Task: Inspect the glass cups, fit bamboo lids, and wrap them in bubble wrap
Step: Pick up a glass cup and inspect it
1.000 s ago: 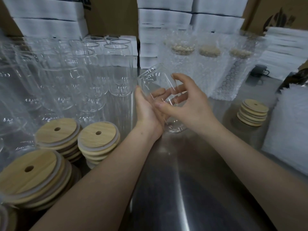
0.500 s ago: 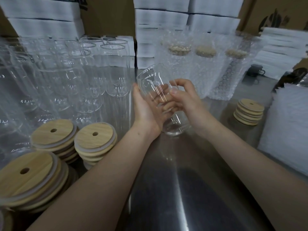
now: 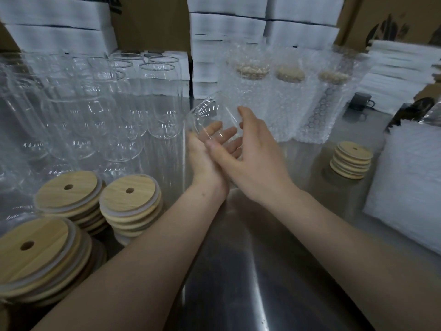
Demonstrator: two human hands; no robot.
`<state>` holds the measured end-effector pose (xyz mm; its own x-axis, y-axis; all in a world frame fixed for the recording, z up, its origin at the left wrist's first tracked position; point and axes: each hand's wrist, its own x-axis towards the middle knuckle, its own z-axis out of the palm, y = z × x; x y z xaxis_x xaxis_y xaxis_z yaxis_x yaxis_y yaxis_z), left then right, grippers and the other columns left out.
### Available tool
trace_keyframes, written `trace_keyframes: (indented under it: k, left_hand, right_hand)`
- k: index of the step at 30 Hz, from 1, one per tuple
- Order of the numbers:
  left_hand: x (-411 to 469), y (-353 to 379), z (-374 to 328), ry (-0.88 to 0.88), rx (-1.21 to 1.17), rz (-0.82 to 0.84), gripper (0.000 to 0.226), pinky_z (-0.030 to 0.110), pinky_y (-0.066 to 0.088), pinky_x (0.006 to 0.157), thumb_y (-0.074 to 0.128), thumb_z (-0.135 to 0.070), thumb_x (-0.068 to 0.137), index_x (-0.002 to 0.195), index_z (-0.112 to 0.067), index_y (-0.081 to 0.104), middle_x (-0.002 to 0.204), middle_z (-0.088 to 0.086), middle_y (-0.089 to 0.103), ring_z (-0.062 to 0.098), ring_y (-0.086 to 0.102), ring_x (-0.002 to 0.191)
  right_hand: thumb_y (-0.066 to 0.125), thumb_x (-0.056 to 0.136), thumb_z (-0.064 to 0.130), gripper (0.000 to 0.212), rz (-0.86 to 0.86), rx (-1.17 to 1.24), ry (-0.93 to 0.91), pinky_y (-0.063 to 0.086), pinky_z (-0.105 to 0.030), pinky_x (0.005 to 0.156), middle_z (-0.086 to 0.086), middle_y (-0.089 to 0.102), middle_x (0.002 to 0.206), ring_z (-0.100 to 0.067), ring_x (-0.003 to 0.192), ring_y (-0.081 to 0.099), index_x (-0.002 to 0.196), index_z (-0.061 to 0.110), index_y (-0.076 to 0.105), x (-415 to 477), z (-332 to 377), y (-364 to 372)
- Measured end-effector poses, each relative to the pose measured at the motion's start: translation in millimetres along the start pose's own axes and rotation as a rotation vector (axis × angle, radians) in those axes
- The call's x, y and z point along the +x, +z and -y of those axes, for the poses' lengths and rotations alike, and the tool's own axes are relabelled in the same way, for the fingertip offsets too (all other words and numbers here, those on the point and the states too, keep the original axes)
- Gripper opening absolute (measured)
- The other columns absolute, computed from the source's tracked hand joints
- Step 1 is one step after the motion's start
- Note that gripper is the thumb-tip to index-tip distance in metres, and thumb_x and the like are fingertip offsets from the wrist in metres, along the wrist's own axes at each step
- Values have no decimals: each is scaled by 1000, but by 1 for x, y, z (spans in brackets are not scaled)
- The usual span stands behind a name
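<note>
Item held: one glass cup [image 3: 210,111], tilted, mouth toward far left, raised over the middle of the bench [image 3: 238,271].
- My left hand [image 3: 205,161]: palm up beneath the cup, fingers nearly straight and visible through the glass, cradling it.
- My right hand [image 3: 257,158]: laid over the cup from the right, thumb on the near side and fingers curved over the far side, gripping it.

Stock, left: unwrapped glasses [image 3: 100,115] standing in rows at far left. Three stacks of bamboo lids [image 3: 130,201] at near left, each lid with a small hole.
Stock, far: three bubble-wrapped cups [image 3: 274,99] standing upright with lids on.
Stock, right: a short lid stack [image 3: 352,160], with white foam sheets [image 3: 410,182] just beside it.
Backdrop: stacked white boxes [image 3: 229,25].
</note>
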<state>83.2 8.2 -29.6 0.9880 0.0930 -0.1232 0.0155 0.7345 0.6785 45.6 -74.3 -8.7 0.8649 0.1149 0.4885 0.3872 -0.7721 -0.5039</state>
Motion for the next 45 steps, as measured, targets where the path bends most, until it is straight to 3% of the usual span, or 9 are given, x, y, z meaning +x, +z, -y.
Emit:
trace_keyframes:
  k: [4,9,14,20,25,30,34,37,45]
  left_hand:
    - [-1,3,2,25,-1,71,48,46,44,107,22,-38,106,98,-12,61,98,13,68,27,66,90]
    - [-1,2,2,-31,5,183,43,50,38,113,26,-40,103,103,-14,60,115,15,68,31,63,116]
    - [5,-6,0,-58,59,174,65,43,50,98,17,-59,99,118,-15,62,111,9,73,26,69,108]
    - [7,-8,-1,-74,51,163,72,41,57,85,21,-66,96,112,-12,67,112,10,73,28,69,106]
    - [9,-7,-2,-61,65,131,74,38,61,72,18,-64,98,106,-11,67,103,10,75,25,73,94]
    - [9,-8,0,-23,82,28,64,34,59,59,19,-51,103,106,-8,66,100,14,74,29,74,81]
    - [2,-2,0,-33,42,31,48,46,52,93,26,-35,100,113,-7,62,117,18,67,35,67,101]
    - [-2,0,1,17,25,20,41,39,51,88,27,-32,102,104,-11,62,110,16,67,28,66,90]
    - [-2,3,3,23,2,62,34,44,48,104,35,-24,104,105,-4,63,108,18,69,30,66,104]
  right_hand:
    - [59,85,57,83,-89,-33,-6,42,-40,101,-8,42,135,-24,125,45,151,16,28,-1,-2,1]
    - [60,84,61,78,-172,53,24,48,-43,93,-4,52,127,-21,112,55,146,18,40,5,-9,-6]
    - [57,78,61,66,-91,322,69,54,-35,84,22,65,86,-3,83,65,136,31,48,11,-15,-7]
    - [58,83,45,35,61,757,143,54,-24,57,4,70,70,-14,62,67,116,32,54,18,-27,-5]
    - [47,87,56,47,63,508,119,51,-25,82,10,68,94,2,80,63,127,32,52,14,-28,-4]
    - [47,98,43,44,-114,188,-1,48,-34,92,5,43,115,1,91,52,137,23,49,7,-16,-4]
    - [54,85,60,76,-27,150,69,42,-42,104,1,43,130,-16,123,47,149,24,33,4,-5,-1]
    - [63,78,63,99,6,91,71,38,-38,108,-4,39,139,-19,132,41,155,22,18,1,-2,5]
    - [72,81,52,84,-121,210,63,48,-45,96,3,54,128,-16,112,56,149,25,30,3,-9,0]
